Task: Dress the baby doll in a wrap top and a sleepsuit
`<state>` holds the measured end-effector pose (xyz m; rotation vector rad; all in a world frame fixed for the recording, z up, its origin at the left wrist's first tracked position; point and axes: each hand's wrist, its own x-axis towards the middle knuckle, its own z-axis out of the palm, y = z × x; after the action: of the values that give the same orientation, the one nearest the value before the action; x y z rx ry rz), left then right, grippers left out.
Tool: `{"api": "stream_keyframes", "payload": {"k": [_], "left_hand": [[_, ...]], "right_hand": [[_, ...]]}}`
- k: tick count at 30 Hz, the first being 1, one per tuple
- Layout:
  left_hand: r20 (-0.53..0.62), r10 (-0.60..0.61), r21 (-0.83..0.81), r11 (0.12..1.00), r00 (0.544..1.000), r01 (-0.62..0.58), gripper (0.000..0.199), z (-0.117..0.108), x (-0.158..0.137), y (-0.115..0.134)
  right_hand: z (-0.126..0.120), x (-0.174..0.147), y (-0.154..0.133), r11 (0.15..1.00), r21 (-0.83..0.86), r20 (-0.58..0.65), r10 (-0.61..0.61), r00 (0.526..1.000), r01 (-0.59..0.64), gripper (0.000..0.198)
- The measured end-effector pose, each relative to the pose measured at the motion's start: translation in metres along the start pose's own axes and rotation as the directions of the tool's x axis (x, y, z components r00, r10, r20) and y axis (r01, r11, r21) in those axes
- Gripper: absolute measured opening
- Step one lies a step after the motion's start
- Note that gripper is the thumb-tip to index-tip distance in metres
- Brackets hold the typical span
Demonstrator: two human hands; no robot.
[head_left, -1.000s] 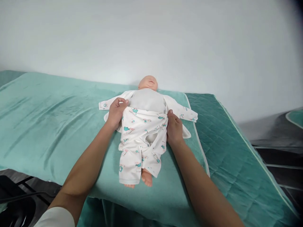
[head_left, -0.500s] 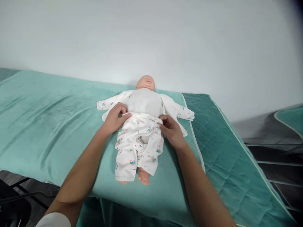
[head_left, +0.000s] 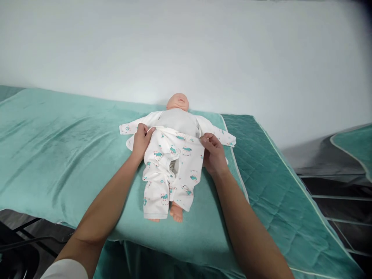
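A baby doll (head_left: 178, 102) lies on its back, its feet toward me. Over its legs are white printed baby pants (head_left: 186, 155), with an opening at the crotch. My left hand (head_left: 142, 141) pinches the waistband at the left corner. At the right corner, my right hand (head_left: 213, 151) grips the same waistband between thumb and fingers, holding it stretched and lifted. A white printed baby jacket (head_left: 225, 136) is spread open beneath the doll, with the sleeves out to both sides. The doll's grey cloth torso (head_left: 178, 119) shows above the waistband. One foot (head_left: 176, 212) sticks out of the pant leg.
A smooth green sheet (head_left: 72, 155) covers the bed under the doll. To the right lies a darker quilted cover (head_left: 270, 186). A pale wall (head_left: 174, 46) stands behind the doll's head. Metal bars (head_left: 337, 197) are at the far right, and a dark object (head_left: 17, 252) is at lower left.
Both hands have moved up toward the doll's chest, pulling the waistband higher. The pants are stretched flatter, chiefly on the right side.
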<state>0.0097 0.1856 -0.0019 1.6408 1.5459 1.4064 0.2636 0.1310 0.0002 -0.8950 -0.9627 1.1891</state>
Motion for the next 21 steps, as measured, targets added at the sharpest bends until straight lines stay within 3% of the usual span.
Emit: {"api": "stream_keyframes", "payload": {"k": [2, 4, 7, 10, 14, 18, 21], "left_hand": [[0.045, -0.010, 0.024, 1.000, 0.999, 0.009, 0.025, -0.001, -0.001, -0.001], [0.098, -0.019, 0.046, 0.999, 0.995, 0.015, 0.025, -0.001, -0.002, -0.002], [0.188, -0.033, 0.083, 0.996, 0.982, 0.017, 0.023, -0.002, -0.001, -0.005], [0.231, -0.049, 0.142, 0.990, 0.972, 0.016, 0.015, -0.003, -0.001, -0.007], [0.238, -0.060, 0.255, 0.967, 0.969, -0.003, 0.028, -0.002, -0.004, -0.006], [0.279, -0.053, 0.347, 0.937, 0.959, -0.050, 0.040, 0.001, -0.006, -0.005], [0.288, -0.081, 0.342, 0.939, 0.954, -0.024, 0.047, 0.000, -0.006, -0.005]], "right_hand": [[-0.001, 0.004, 0.000, 0.991, 0.136, -0.032, 0.014, 0.999, -0.010, 0.031], [-0.002, 0.007, 0.004, 0.986, 0.168, -0.033, 0.029, 0.999, -0.023, 0.032], [-0.007, 0.010, 0.012, 0.999, 0.039, -0.003, -0.011, 1.000, 0.011, 0.030], [-0.017, 0.009, 0.017, 0.973, -0.208, 0.091, -0.082, 0.992, 0.100, 0.028], [-0.024, 0.006, 0.015, 0.859, -0.502, 0.159, -0.020, 0.987, 0.098, 0.026], [-0.015, 0.005, 0.013, 0.674, -0.736, -0.008, -0.086, 0.996, 0.052, 0.024], [-0.005, 0.005, 0.014, 0.574, -0.819, -0.084, -0.132, 0.988, 0.007, 0.023]]}}
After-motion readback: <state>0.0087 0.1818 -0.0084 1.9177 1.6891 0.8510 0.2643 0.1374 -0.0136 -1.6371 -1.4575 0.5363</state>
